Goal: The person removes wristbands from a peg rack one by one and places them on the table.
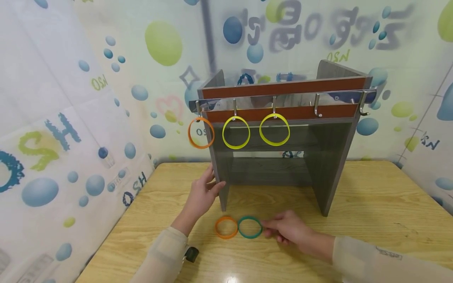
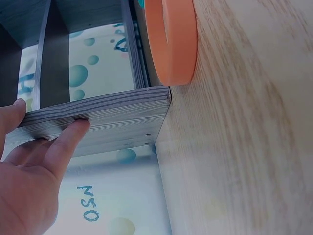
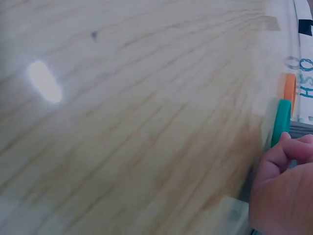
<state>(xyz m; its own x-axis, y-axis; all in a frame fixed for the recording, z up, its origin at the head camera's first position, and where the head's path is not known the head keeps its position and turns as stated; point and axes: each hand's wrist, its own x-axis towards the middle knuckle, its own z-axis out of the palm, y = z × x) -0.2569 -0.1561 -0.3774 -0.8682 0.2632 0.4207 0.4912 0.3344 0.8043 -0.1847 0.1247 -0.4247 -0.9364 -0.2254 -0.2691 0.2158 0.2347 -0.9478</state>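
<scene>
My left hand (image 1: 204, 192) grips the left side panel of a grey wooden shelf (image 2: 117, 105), thumb on one face and fingers on the other. In front of the shelf, my right hand (image 1: 288, 227) pinches the right edge of a green ring (image 1: 250, 237) between thumb and fingertips. An orange ring (image 1: 226, 237) lies on the table just left of the green one, their edges meeting in the head view. From the hook rail on the shelf's front hang another orange ring (image 1: 201, 147) at the left end and two yellow rings (image 1: 236, 147) beside it.
Two bare hooks (image 1: 317, 105) stick out at the right of the metal rail (image 1: 295, 100). The shelf stands on a wood-grain table (image 1: 382, 220). Behind and at both sides hangs a patterned wall covering (image 1: 116, 90).
</scene>
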